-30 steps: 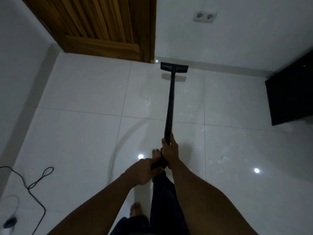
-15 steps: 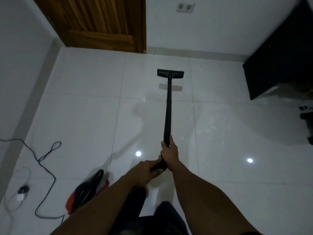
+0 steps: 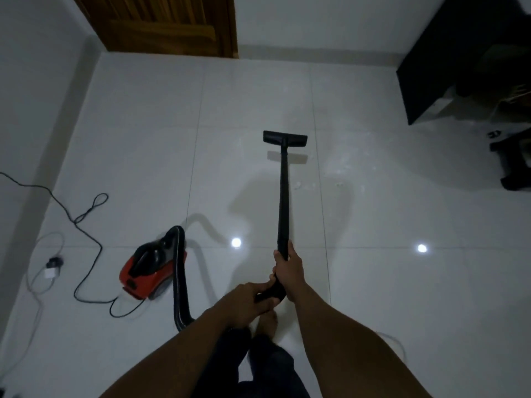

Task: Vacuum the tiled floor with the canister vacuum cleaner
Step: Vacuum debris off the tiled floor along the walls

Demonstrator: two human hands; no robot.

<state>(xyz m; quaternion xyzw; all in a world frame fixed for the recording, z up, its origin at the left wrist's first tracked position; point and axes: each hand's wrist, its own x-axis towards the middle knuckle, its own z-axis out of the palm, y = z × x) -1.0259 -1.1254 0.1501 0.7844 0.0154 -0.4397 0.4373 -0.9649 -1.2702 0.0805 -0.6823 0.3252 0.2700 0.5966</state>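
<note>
Right hand [image 3: 288, 268]: my fingers are wrapped tight around the lower end of the black wand [image 3: 284, 196], thumb lying along the tube.
Left hand [image 3: 250, 303]: just behind and below my right fingers, closed on the curved black handle end where the wand bends toward me.
Wand: runs straight ahead from my right fingers, slanting down to the floor.
Floor nozzle [image 3: 285, 138]: well ahead of my fingers, a flat black head set crosswise on the white tiled floor [image 3: 373, 282], its dim reflection just beneath it.
Canister vacuum cleaner [image 3: 149, 271]: red and black body to the left of my left fingers, resting on the tiles, well apart from the nozzle.
Hose [image 3: 180, 282]: black, arches up over the canister's far end, drops down its right side and curves toward my left forearm.
Power cord [image 3: 86, 225]: thin and black, looping across the tiles left of the canister and away toward the left wall.
White cable and plug [image 3: 53, 268]: farther left still, beside the wall.
Wooden door [image 3: 161, 24]: far ahead and left of the nozzle.
Dark cabinet [image 3: 459, 58]: far ahead to the right of my fingers.
Feet: one bare foot [image 3: 265, 321] shows on the tiles just below my left fingers.
</note>
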